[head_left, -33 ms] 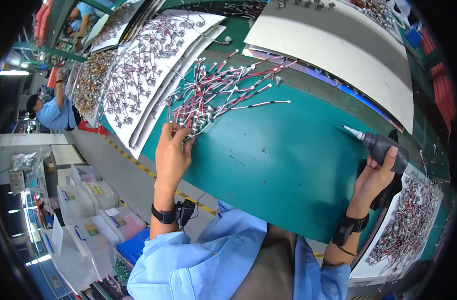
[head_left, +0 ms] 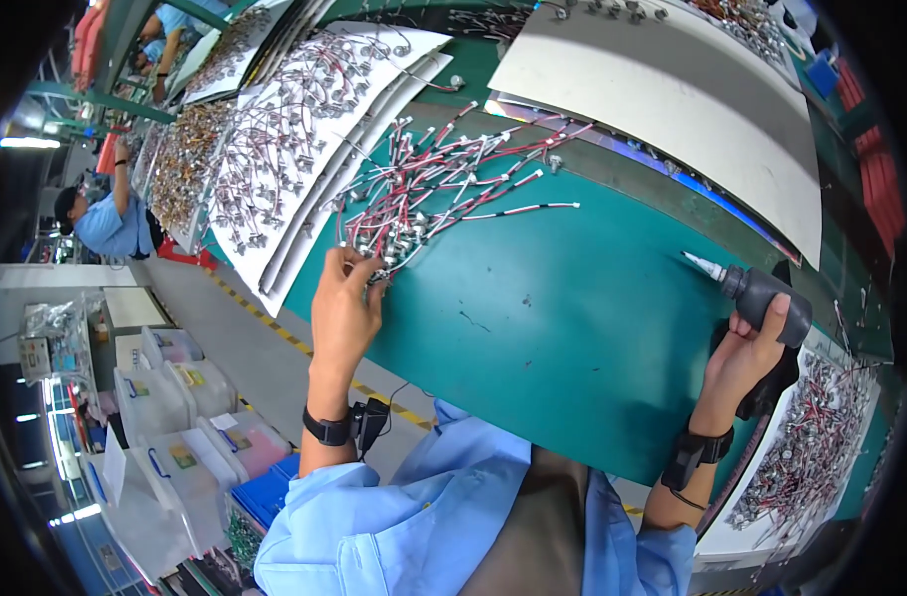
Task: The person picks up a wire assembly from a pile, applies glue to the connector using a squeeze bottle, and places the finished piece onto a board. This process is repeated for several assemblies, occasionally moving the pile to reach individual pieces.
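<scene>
A loose heap of red, white and black wire leads (head_left: 443, 184), with small round metal parts on their ends, lies on the green mat (head_left: 513, 368). At the near left end of this heap, my left hand (head_left: 346, 308) is closed, thumb and fingers pinching at the metal end of one lead; the fingers partly hide it. Over the mat's right side, my right hand (head_left: 746, 348) grips a dark squeeze bottle (head_left: 768, 301). Its pale, tapered nozzle points up and to the left, apart from the heap.
White sheets covered in similar wired parts (head_left: 284, 139) lie at the left. A broad pale board (head_left: 662, 89) spans the far right. Another sheet with piled leads (head_left: 806, 447) sits beside my right forearm. Plastic bins (head_left: 175, 467) stand left, below table level; a co-worker (head_left: 111, 223) is farther off.
</scene>
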`<state>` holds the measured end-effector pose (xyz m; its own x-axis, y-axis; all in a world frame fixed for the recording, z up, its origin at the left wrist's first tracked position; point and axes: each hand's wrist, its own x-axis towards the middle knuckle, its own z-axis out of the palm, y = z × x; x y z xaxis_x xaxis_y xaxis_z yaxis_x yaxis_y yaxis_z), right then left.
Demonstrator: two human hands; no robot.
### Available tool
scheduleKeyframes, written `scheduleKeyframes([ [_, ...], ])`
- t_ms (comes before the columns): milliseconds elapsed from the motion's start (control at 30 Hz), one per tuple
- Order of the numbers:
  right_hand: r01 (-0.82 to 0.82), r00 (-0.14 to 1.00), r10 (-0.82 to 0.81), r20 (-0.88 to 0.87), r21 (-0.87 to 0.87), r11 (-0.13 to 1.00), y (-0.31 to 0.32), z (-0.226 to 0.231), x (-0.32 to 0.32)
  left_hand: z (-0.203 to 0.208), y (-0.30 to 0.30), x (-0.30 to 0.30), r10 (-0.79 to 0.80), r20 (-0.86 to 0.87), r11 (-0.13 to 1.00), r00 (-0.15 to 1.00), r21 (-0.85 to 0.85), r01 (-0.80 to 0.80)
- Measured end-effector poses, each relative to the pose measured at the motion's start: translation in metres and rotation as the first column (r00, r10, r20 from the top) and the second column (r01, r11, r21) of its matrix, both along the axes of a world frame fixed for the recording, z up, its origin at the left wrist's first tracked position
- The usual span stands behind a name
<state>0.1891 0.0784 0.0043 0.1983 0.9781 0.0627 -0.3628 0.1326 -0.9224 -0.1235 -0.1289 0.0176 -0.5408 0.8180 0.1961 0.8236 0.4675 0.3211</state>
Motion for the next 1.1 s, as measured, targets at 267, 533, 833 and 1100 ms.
scheduleKeyframes([
  [267,0.037,0.999,-0.038,-0.019,-0.039,0.999,-0.002,0.001,0.002,0.001,-0.005,0.0,-0.034,0.058,0.999,0.998,-0.032,0.036],
  [533,0.009,1.0,-0.01,-0.011,-0.037,0.999,-0.002,0.001,-0.001,0.002,-0.013,0.006,-0.037,0.207,0.998,0.978,-0.047,0.047],
  [833,0.023,1.0,-0.023,0.004,-0.073,0.997,-0.002,0.003,-0.001,-0.02,0.046,0.066,-0.204,0.541,0.932,0.816,0.363,-0.008],
  [1100,-0.023,0.999,0.02,-0.045,-0.068,0.997,0.003,0.001,-0.001,-0.038,0.05,0.088,-0.083,0.389,0.925,0.918,0.372,-0.074],
])
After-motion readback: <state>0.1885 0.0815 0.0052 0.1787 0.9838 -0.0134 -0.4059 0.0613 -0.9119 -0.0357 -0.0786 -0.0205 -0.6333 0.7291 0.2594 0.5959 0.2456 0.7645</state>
